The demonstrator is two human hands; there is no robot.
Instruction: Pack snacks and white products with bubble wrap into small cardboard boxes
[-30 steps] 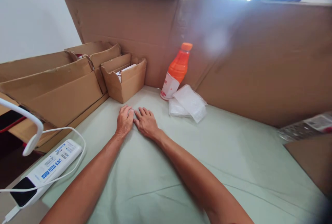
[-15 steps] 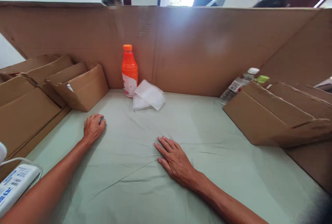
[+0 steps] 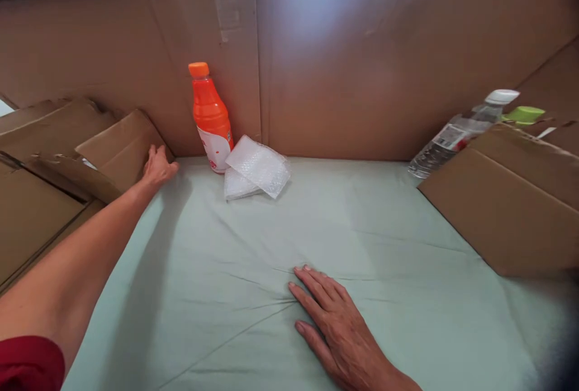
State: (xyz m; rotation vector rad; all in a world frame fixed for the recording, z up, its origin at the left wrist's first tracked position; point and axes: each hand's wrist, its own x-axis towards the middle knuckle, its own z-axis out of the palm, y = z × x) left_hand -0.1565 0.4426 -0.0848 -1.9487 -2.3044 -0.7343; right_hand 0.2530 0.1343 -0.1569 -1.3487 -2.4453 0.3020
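Observation:
My left hand (image 3: 159, 166) is stretched out to the far left, at the near face of a small cardboard box (image 3: 129, 148). Its fingers are apart and hold nothing that I can see; whether they touch the box I cannot tell. My right hand (image 3: 332, 318) lies flat on the pale green cloth (image 3: 253, 343), fingers extended. Right of my left hand, an orange bottle (image 3: 210, 113) with an orange cap and white label stands by the back cardboard wall. Folded bubble wrap (image 3: 260, 168) lies against its base.
A tall cardboard wall (image 3: 362, 77) closes off the back. More cardboard boxes (image 3: 36, 216) line the left side. At right, a clear bottle (image 3: 452, 137) with a white cap leans behind a cardboard box (image 3: 506, 198), beside a light green cap (image 3: 525, 114).
My left hand has moved forward from the cloth to the small box, its fingers spreading. My right hand stays flat on the cloth. The view has tipped down and come closer.

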